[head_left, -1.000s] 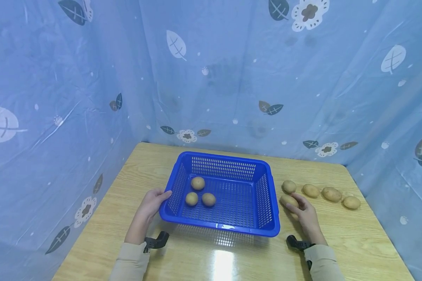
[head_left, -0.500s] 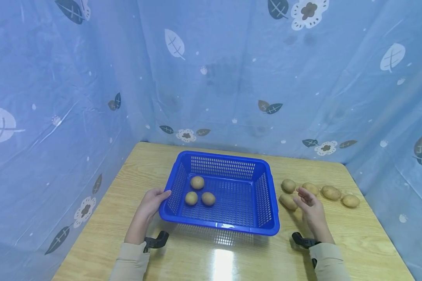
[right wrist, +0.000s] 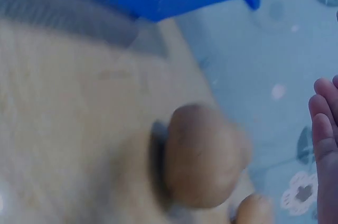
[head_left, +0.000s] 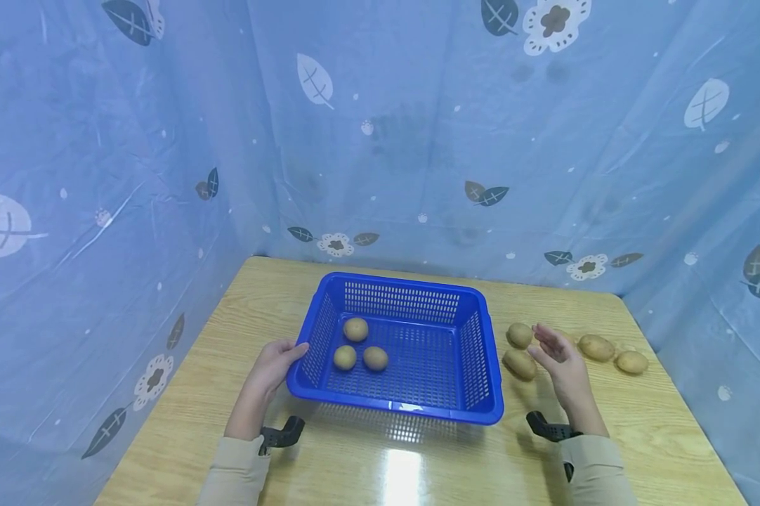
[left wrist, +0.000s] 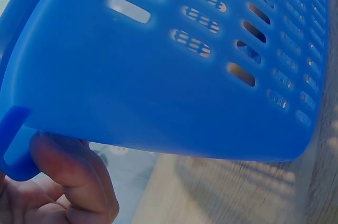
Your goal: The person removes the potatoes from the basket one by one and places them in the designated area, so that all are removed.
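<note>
Left hand (head_left: 279,362) grips the basket (head_left: 421,358) by its left rim, thumb over the top, remaining fingers bent underneath. Basket is blue mesh plastic, mouth up, long axis left to right, right end slightly nearer the person. Can't tell if its base is fully down on the bench (head_left: 620,422).

Three potatoes (head_left: 376,358) sit in the basket, all in its left half: two toward the near side, one behind them.

Right hand (head_left: 563,362) is right of the basket with fingers spread loosely, holding nothing. Just off the basket's right wall: a roundish potato (head_left: 520,335), and nearer the person an oblong potato (head_left: 520,365), long axis running from far left to near right. Further right of the basket, a row of three: a partly hidden potato (head_left: 567,338) behind the fingers, a long potato (head_left: 597,347) lying lengthwise along the row, then an end potato (head_left: 631,362). Blue curtain (head_left: 380,154) with leaves and flowers hangs behind the basket.
</note>
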A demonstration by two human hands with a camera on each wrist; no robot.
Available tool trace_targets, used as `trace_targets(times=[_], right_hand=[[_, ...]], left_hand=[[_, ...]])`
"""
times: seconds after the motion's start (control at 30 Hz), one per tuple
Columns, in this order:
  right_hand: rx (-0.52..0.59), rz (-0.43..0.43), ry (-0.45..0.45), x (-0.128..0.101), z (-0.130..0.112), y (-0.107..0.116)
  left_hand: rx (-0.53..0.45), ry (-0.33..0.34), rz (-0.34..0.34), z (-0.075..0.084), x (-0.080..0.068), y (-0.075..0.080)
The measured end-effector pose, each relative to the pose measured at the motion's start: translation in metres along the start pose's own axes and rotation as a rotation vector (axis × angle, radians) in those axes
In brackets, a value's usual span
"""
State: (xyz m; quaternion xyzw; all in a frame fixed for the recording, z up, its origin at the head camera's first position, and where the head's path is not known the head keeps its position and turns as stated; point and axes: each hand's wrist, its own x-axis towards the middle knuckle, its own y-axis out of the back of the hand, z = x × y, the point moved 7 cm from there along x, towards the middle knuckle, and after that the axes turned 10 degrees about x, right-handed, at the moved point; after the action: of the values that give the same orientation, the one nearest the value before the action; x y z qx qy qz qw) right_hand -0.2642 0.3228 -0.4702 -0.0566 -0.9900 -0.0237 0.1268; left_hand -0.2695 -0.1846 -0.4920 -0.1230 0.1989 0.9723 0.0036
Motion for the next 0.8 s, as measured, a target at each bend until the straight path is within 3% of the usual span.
trace_targets(times=[0.23, 0.8], right_hand=[[0.054, -0.056, 0.097, 0.003, -0.032, -0.013], [0.043, -0.121, 0.162, 0.008, -0.074, -0.043]], left_hand=[[-0.007, 0.001, -0.004, 0.000, 0.000, 0.000], [-0.011, -0.006, -0.010, 0.001, -0.001, -0.001]])
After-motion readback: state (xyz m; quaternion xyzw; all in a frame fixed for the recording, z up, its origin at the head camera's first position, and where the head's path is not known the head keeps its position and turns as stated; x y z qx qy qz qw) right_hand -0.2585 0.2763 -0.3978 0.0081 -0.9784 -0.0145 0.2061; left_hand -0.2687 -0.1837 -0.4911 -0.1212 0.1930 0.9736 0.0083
